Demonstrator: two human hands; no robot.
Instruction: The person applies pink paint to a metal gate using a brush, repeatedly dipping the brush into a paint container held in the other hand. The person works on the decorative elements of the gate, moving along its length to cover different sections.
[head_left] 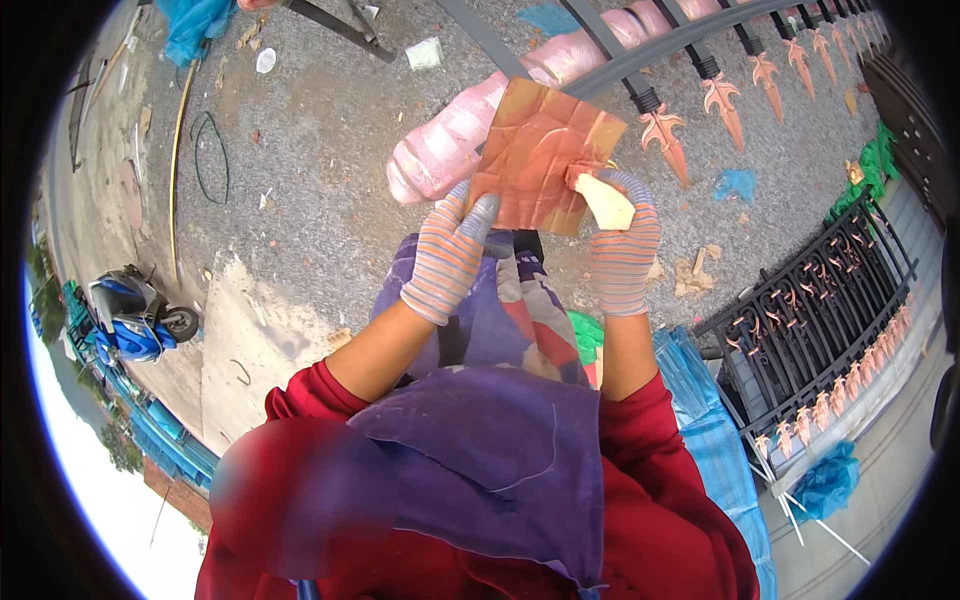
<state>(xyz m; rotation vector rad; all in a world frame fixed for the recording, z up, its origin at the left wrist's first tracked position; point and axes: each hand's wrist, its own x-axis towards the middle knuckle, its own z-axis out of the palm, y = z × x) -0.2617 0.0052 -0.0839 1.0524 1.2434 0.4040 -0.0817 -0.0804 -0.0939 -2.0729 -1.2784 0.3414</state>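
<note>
My left hand, in a striped grey and orange glove, grips the lower left edge of a creased square sheet stained copper-orange. In my right hand, gloved alike, is a pale yellow piece of sponge. Its far tip is reddish and rests on or just over the sheet's right part. Beyond the sheet lies a long roll wrapped in pink plastic. A dark metal fence panel stretches across the upper right, its spear-shaped finials coloured copper.
On the right stands another dark fence panel with copper-coloured ornaments. Blue plastic sheeting lies near my right side. A blue scooter is parked at the left. Scraps and wire litter the rough ground. A hand shows at the top edge.
</note>
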